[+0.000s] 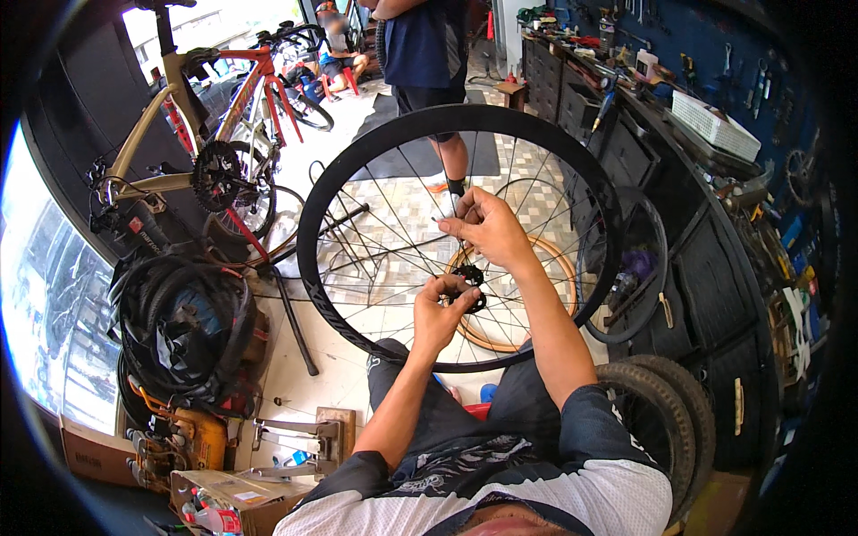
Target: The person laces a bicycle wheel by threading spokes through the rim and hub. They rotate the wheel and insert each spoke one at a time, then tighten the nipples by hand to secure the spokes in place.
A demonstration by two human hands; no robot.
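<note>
A black bicycle wheel rim stands in front of me above my lap, with thin dark spokes running to a black hub. At the hub is my left hand, its thumb and fingers closed on the hub's near side. My right hand is raised above the hub, inside the rim. Its thumb and forefinger are pinched together on a thin dark piece that looks like a spoke, with a small tip showing past the fingers. The rest of that piece is hard to follow among the other spokes.
A tan-edged tyre lies on the floor behind the wheel. Bicycle frames and a heap of black tyres are at left. Tool-covered drawers line the right, near upright tyres. Another person stands beyond the wheel.
</note>
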